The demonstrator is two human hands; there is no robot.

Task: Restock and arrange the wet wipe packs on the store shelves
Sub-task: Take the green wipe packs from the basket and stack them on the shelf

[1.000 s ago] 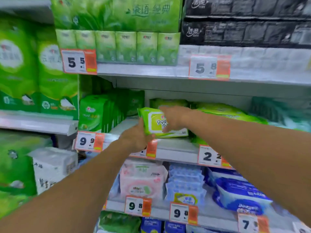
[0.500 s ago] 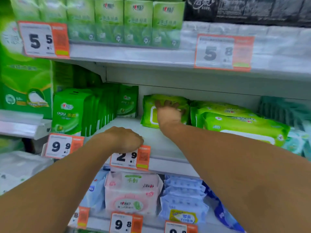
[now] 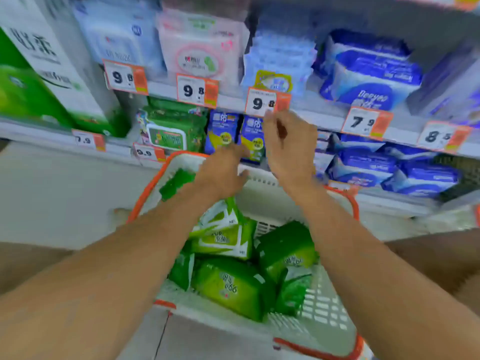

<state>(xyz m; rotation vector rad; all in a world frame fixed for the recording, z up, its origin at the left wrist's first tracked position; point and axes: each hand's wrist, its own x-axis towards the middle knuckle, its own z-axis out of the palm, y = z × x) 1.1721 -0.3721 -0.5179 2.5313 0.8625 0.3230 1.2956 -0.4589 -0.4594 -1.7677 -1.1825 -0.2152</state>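
A white basket with an orange rim stands on the floor below me and holds several green wet wipe packs. My left hand hovers over the basket's far edge, fingers loosely spread, holding nothing. My right hand is raised a little higher in front of the lower shelves, fingers loosely curled and empty. Both hands are blurred by motion.
Shelves ahead carry a pink-labelled pack, pale blue packs, dark blue packs and a green pack. Orange price tags line the shelf edges. Tall green-and-white boxes stand at left. Grey floor lies left of the basket.
My view has dropped from the upper shelf to the basket. The right hand left the green pack on the upper shelf, and both hands came down over the basket, empty.
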